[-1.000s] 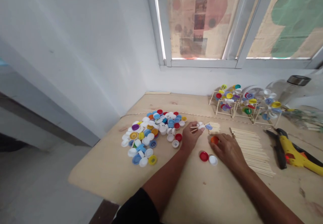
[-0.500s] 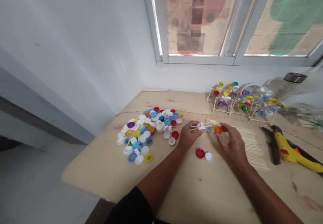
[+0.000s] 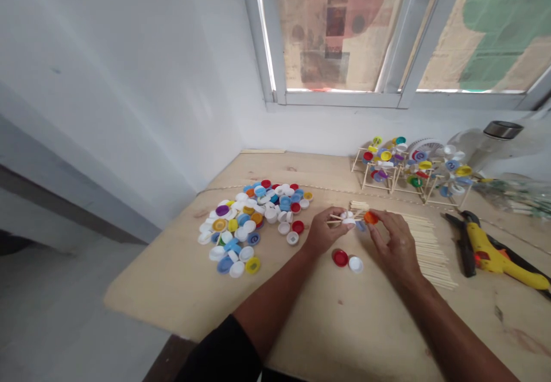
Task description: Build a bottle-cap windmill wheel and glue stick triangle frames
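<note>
My left hand [image 3: 323, 234] is closed around a small piece made of thin wooden sticks and bottle caps [image 3: 348, 221], white ones and a bluish one. Between the fingertips of my right hand [image 3: 395, 238] is an orange bottle cap [image 3: 370, 217], close to the stick ends of that piece; I cannot tell whether they touch. A red cap [image 3: 340, 257] and a white cap [image 3: 355, 264] lie on the wooden table just below my hands. Thin wooden sticks [image 3: 430, 250] are spread out beside and under my right hand, and a bundle of short sticks [image 3: 359, 205] lies behind.
A pile of mixed bottle caps [image 3: 245, 221] covers the table's left part. At right lies a yellow and black glue gun [image 3: 495, 258]. Several stick-and-cap wheels on stands [image 3: 413, 167] stand at the back, near a glass bottle [image 3: 501, 131]. A string [image 3: 327, 188] crosses the table.
The piece in my left hand has turned slightly and moved a little to the right. The orange cap has come closer to it, and my right fingers have tilted inward.
</note>
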Available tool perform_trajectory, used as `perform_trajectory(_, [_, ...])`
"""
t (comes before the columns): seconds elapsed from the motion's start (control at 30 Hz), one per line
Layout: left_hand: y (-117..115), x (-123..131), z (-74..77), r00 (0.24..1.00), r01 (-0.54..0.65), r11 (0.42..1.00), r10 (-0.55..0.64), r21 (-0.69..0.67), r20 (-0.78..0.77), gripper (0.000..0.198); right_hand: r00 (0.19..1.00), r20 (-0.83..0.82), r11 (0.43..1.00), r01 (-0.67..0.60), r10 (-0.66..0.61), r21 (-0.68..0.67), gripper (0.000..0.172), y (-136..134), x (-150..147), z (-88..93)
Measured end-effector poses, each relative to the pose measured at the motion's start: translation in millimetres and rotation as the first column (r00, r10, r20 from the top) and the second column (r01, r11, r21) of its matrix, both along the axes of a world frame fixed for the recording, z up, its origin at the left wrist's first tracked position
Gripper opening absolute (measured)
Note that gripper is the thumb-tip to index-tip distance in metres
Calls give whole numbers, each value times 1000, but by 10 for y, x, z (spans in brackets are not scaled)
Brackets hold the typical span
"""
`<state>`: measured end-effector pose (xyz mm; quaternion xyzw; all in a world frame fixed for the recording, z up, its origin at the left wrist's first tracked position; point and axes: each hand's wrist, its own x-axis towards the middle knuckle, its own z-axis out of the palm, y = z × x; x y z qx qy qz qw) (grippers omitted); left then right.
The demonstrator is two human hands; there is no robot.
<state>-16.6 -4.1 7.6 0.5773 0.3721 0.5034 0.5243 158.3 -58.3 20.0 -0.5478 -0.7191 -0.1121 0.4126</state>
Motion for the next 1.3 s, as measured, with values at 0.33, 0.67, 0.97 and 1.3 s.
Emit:
perform_trajectory(0.33, [0,6,-12,1000,9,1000,-9,9,-12,30,1000,4,1000,-18,18,15,28,-6,-18,-1])
perform_trajectory(0.67, [-4,-2,-22,999,44,999,-44,-9,4,34,994,69,995,-86,82,45,28,33,25,-84])
perform_trajectory(0.97, [-12,-14,12,998,68,997,-68,-40,10,34,993,77,994,-97,94,45,27,32,26,-80])
perform_trajectory(1.3, [-14,-14,11,997,73,995,-71,-72,22,39,993,51,994,-108,106,36,31,-4,-12,-19])
